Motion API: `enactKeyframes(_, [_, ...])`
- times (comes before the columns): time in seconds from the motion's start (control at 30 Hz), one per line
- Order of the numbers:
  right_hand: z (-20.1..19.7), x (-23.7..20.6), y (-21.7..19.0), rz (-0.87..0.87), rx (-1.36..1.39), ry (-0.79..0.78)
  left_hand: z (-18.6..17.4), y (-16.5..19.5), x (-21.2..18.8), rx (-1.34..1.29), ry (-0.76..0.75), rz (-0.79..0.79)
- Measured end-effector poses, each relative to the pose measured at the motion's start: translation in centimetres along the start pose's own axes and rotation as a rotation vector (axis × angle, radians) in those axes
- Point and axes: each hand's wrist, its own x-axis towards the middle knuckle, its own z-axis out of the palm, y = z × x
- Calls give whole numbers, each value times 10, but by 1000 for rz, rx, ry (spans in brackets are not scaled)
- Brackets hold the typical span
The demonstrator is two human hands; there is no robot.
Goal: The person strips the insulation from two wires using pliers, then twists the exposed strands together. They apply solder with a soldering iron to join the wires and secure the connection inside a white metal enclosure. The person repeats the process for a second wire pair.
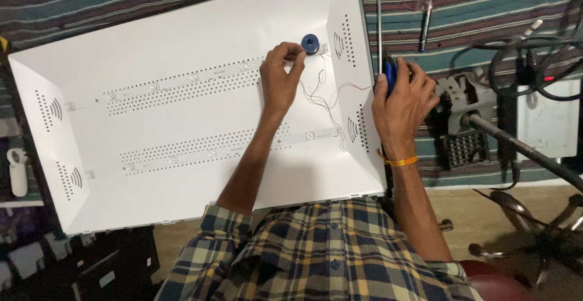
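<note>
Here my left hand (280, 76) rests on the wide white sheet-metal backlight tray (182, 52), with its fingers (290, 55) pinched together on the right-hand end of the upper white LED strip (188, 77), where thin red and white wires (325, 98) come away. A small round blue spool (310, 42) sits just beyond those fingertips, touching or nearly so; I cannot tell which. The strip's long axis runs away to the left of my fingers, climbing slightly toward them, and the lower white LED strip (231, 149) lies parallel, nearer my body.

My right hand (404, 98) is off the tray's right edge, its fingers curled shut around a blue-handled tool (389, 73); its tip is hidden, so I cannot say what kind. The wires trail from my left fingers across toward my right ones, so the strip end lies to the left of the tool, and my left hand is clearly the nearer one. Beyond my right fingers a long thin metal rod (379, 28) lies on the striped cloth covering the table (473, 16).
</note>
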Motion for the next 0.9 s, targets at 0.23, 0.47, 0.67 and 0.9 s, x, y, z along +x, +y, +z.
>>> enactKeyframes(0.23, [13,52,-49,-394,363,-108,0,-10,-7,120,33,43])
enactKeyframes(0.47, [51,111,-69,-493,261,-410,4,-10,-6,64,50,80])
enactKeyframes(0.67, [66,140,-13,-282,430,85,4,-8,-6,198,31,128])
enactKeyframes(0.9, [74,142,19,-245,102,250,15,-7,14,233,2,225])
